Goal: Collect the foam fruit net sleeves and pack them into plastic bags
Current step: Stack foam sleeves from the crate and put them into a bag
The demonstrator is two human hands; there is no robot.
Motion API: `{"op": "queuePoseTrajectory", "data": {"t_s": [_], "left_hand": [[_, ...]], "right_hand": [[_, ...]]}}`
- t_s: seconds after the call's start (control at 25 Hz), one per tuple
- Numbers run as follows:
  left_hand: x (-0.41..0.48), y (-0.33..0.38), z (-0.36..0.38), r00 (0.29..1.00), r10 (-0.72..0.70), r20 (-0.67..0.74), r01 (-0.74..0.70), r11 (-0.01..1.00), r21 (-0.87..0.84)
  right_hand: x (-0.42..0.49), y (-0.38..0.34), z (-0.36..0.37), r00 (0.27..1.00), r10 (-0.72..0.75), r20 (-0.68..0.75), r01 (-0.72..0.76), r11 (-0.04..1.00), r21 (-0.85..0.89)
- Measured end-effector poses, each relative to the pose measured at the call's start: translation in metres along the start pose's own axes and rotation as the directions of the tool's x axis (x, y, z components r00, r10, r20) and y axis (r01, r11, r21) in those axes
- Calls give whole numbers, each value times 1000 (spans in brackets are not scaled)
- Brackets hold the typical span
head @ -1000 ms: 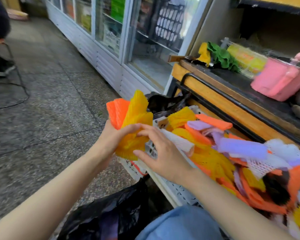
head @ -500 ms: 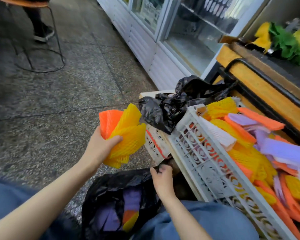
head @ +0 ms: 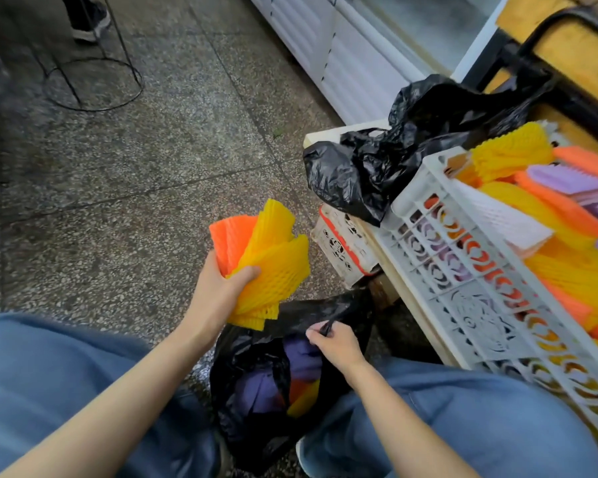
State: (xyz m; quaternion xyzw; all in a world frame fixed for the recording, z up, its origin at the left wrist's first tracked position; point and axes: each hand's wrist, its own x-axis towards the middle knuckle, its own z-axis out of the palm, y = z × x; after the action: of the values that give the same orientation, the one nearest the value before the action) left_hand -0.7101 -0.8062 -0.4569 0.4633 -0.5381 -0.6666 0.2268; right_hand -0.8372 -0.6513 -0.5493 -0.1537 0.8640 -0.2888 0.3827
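1. Speckled stone floor [head: 135,174]: is running under everything, with a white cooler cabinet [head: 342,46] standing along its far edge.
2. Legs in blue jeans [head: 463,426]: are spreading left and right at the bottom of the view.
3. White openwork plastic crate [head: 463,281]: is sitting at the right, raised on boards.
4. Loose foam net sleeves [head: 511,153]: are filling the crate in yellow, orange, purple and white.
5. Crumpled black bag [head: 394,160]: is lying by the crate's far corner, touching it.
6. Open black plastic bag [head: 252,426]: is standing on the floor between the knees, with purple, orange and yellow sleeves showing inside.
7. Small white crate [head: 342,246]: is sitting low, just left of the big one.
8. Bunch of sleeves [head: 273,267]: yellow ones in front and orange behind, is fanning out just above the open bag's mouth.
9. Left hand [head: 218,294]: is grasping the bunch at its lower end, thumb across the yellow foam.
10. Right hand [head: 335,346]: is pinching the open bag's rim, fingers curled round the plastic.
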Motion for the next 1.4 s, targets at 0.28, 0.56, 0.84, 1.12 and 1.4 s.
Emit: {"op": "queuePoseTrajectory", "data": {"t_s": [0.28, 0.56, 0.84, 1.12, 1.4], "left_hand": [[-12, -37, 40, 993, 3, 119, -31, 973, 229], [-28, -95, 66, 887, -67, 456, -268, 730, 628], [-17, -111, 81, 840, 228, 492, -533, 516, 671], [-19, -164, 96, 620, -104, 778, -761, 161, 628], [-21, -157, 95, 632, -280, 723, -734, 84, 674]], "right_hand": [[-26, 10, -69, 992, -42, -117, 49, 997, 58], [-56, 10, -93, 999, -39, 9, 34, 956, 290], [-73, 4, -102, 1000, -25, 8, 19, 900, 435], [-72, 10, -112, 998, 10, -65, 21, 882, 471], [-76, 24, -120, 999, 17, -31, -8, 962, 273]]}}
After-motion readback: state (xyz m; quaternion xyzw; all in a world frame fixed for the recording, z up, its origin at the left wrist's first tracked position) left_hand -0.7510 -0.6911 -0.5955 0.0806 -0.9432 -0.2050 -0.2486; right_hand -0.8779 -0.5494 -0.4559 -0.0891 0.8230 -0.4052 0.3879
